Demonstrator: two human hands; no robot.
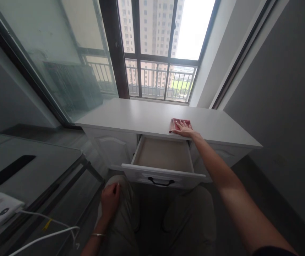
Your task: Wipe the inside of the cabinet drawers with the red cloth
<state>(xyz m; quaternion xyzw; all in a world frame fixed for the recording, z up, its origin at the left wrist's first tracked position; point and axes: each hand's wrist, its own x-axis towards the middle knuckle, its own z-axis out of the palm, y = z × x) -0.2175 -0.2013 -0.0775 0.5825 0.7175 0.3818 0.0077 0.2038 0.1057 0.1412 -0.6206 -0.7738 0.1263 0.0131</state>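
Here, just right of the frame's centre, the right hand (184, 128) lies flat with fingers spread on a red cloth (175, 124), pressing it onto the white counter (141, 117) above the pulled-out drawer (163, 156). At lower left, the left hand (110, 200) rests loosely curled on the person's knee, holding nothing.

Both forearms are bare. The left hand (110, 200) has a thin silver bangle (98, 234) at the wrist. A dark short sleeve (274, 251) edges the right upper arm. Light khaki trousers (189, 220) cover both legs.
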